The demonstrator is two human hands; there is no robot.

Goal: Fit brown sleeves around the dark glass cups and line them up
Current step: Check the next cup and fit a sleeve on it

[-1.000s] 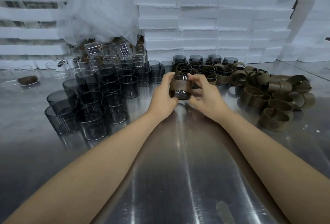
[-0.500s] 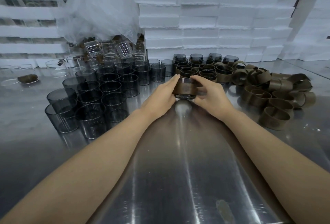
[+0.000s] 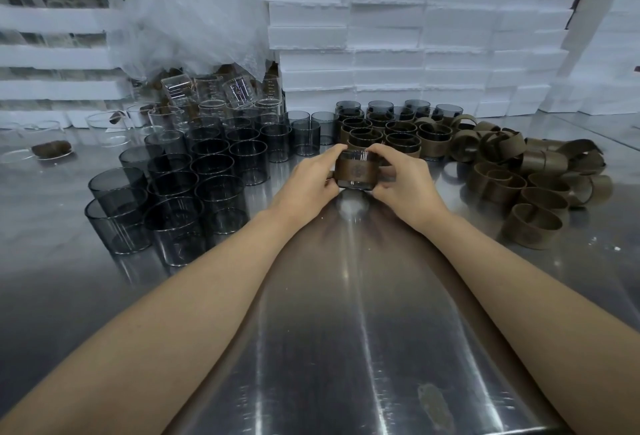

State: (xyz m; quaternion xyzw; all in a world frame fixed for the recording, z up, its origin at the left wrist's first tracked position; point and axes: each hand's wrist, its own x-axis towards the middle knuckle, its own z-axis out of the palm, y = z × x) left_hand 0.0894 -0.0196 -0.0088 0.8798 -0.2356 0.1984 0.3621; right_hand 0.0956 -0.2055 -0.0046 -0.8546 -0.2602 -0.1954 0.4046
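Left hand [image 3: 311, 180] and right hand [image 3: 403, 183] both grasp one cup [image 3: 356, 186], fingers [image 3: 382, 151] curled round its sides. It sits mid-bench, just in front of the sleeved cups [image 3: 393, 133]. A sleeve [image 3: 356, 171] wraps the cup, with glass showing above and below. Cup sides are hidden by fingers, and I cannot tell if the base touches the bench [image 3: 329, 330]. The sleeve has a faint round emblem, unreadable. Bare cups [image 3: 194, 185] are clustered left, loose sleeves [image 3: 530, 175] piled right. Clear beakers [image 3: 239, 88] at the back left are half hidden under plastic wrap [image 3: 194, 12], with scale marks too small to read. Foam blocks [image 3: 415, 36] are stacked behind, cut off at the top.
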